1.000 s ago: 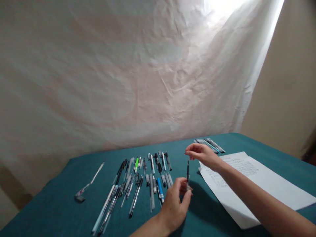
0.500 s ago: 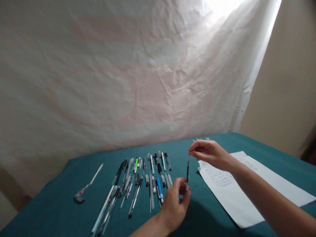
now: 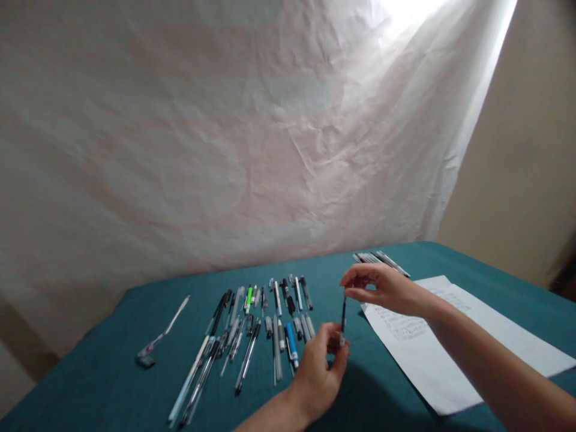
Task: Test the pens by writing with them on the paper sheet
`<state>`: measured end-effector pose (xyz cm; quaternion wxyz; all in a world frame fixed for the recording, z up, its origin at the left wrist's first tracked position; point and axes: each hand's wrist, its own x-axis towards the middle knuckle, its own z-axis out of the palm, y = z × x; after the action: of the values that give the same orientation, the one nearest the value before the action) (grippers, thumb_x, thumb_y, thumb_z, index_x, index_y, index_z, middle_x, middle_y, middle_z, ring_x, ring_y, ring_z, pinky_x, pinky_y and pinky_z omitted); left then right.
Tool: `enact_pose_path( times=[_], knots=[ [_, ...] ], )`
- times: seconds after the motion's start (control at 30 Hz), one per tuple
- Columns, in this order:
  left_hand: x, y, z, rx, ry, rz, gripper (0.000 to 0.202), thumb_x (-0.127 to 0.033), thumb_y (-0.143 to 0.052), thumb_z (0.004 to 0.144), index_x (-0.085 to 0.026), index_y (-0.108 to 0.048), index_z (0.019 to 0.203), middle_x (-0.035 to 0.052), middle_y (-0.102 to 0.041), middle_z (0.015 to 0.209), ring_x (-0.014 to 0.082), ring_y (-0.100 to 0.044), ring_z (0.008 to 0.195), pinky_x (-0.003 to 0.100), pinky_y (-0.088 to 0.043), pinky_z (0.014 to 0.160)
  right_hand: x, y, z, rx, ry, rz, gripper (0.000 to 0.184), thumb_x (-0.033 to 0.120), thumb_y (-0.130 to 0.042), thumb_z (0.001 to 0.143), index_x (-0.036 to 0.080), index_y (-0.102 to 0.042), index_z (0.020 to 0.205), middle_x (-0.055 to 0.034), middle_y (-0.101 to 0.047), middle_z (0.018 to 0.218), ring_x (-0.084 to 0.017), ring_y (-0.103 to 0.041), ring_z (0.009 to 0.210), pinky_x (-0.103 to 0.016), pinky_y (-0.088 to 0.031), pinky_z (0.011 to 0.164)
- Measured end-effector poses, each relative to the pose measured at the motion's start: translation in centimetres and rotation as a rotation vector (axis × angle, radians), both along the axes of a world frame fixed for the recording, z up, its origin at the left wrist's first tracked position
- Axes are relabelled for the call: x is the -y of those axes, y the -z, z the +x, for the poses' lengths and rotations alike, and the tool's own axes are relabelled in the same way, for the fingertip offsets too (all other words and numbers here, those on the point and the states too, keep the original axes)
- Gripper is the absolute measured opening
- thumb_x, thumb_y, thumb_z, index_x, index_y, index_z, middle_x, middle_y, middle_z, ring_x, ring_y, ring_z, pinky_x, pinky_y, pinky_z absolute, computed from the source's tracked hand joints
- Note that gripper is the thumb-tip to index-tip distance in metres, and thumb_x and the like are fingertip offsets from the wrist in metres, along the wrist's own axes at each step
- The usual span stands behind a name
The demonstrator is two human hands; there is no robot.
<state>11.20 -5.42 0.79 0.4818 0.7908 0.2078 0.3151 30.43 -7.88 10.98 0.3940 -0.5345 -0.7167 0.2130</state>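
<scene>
My left hand (image 3: 320,366) pinches the lower end of a thin dark pen (image 3: 342,319) and holds it upright above the teal table (image 3: 112,372). My right hand (image 3: 382,288) hovers over the pen's top, its thumb and forefinger closed around the upper tip. To the left of my hands several pens and pen parts (image 3: 261,330) lie in rows on the cloth.
A white sheet of paper (image 3: 472,336) with writing lies at the right. Several more pens (image 3: 382,261) lie in a bundle behind my right hand. One long pale pen (image 3: 162,335) lies alone at the far left. A crumpled white sheet hangs behind the table.
My right hand rose a little above the pen, then came back down onto its top end. My left hand kept the pen upright in the same spot.
</scene>
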Motion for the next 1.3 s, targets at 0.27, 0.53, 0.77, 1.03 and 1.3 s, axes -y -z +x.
enact_pose_path(
  times=[0.27,0.53,0.77,1.03,1.3],
  knots=[
    [0.2,-0.3,-0.2,0.004,0.036,0.06,0.025,-0.024,-0.044,0.082,-0.017,-0.045,0.105,0.0071,-0.058,0.092,0.0158,-0.055,0.084,0.03,-0.042,0.078,-2.5,3.5,0.0,-0.107,0.04,-0.072,0.03,0.039,-0.044,0.082,0.012,-0.057,0.084,-0.0042,-0.061,0.072,-0.01,-0.052,0.056,-0.021,-0.043,0.052],
    [0.6,-0.5,-0.4,0.046,0.082,0.097,0.026,-0.02,-0.045,0.08,-0.016,-0.044,0.106,0.0078,-0.059,0.093,0.016,-0.056,0.085,0.03,-0.044,0.078,-4.3,10.3,-3.6,0.121,-0.258,0.111,0.024,0.024,-0.045,0.082,0.019,-0.06,0.101,-0.0071,-0.06,0.1,-0.018,-0.054,0.091,-0.031,-0.041,0.08],
    [0.5,-0.5,-0.4,0.051,0.084,0.096,0.025,-0.02,-0.045,0.08,-0.016,-0.044,0.105,0.0073,-0.059,0.092,0.0158,-0.056,0.084,0.03,-0.044,0.077,-3.8,10.2,-3.9,0.21,-0.348,0.151,0.03,0.025,-0.045,0.081,0.019,-0.056,0.108,-0.0079,-0.058,0.104,-0.02,-0.049,0.097,-0.034,-0.038,0.083],
    [0.2,-0.2,-0.2,0.037,0.047,0.08,0.025,-0.021,-0.045,0.081,-0.017,-0.043,0.105,0.0065,-0.058,0.091,0.0157,-0.055,0.082,0.03,-0.043,0.076,-4.4,11.5,-3.4,0.285,-0.115,0.17,0.024,0.03,-0.045,0.081,0.018,-0.062,0.091,-0.0071,-0.057,0.085,-0.017,-0.051,0.079,-0.029,-0.04,0.071],
    [0.2,-0.2,-0.1,0.042,0.032,0.04,0.023,-0.021,-0.044,0.082,-0.017,-0.044,0.104,0.0062,-0.056,0.091,0.0148,-0.055,0.083,0.028,-0.042,0.076,-4.8,13.4,-3.0,0.313,0.157,-0.067,0.03,0.031,-0.053,0.074,0.019,-0.053,0.101,-0.0003,-0.058,0.067,-0.013,-0.052,0.059,-0.021,-0.035,0.052]
  ],
)
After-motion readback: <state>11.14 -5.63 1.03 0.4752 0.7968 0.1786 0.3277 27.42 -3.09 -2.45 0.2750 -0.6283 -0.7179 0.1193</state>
